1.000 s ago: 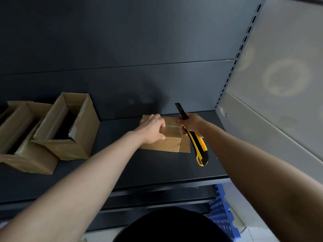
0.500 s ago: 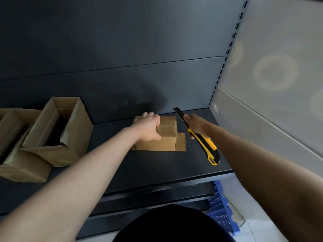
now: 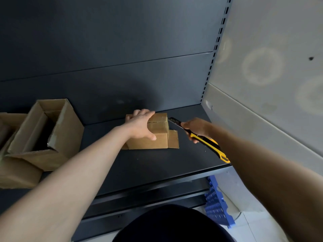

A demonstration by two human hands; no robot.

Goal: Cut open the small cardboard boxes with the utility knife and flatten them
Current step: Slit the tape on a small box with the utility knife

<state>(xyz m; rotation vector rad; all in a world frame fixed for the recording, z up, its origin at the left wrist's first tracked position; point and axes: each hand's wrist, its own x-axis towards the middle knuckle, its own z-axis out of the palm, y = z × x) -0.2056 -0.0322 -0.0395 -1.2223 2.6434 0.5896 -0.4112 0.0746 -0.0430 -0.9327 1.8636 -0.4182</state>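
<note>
1. Small cardboard box (image 3: pixel 157 137): stands on the dark shelf (image 3: pixel 157 168), toward its far right. It is in full box shape, with a seam line across the top. One end flap (image 3: pixel 173 139) lies folded out on the shelf at its right.
2. Left hand (image 3: pixel 141 124): laid over the box's left top, fingers curled over the far edge and thumb down the near face, gripping it steady.
3. Right hand (image 3: pixel 195 127): wrapped round the yellow-and-black utility knife (image 3: pixel 206 142). The blade end points far-left at the box's upper right edge; contact cannot be told.
4. Two larger open boxes (image 3: pixel 52 130): lean together at the left, upright in form, not flattened.
5. Progress, as judged: this box is only partly opened. Further cuts and all flattening, including the left boxes, appear to remain.
</note>
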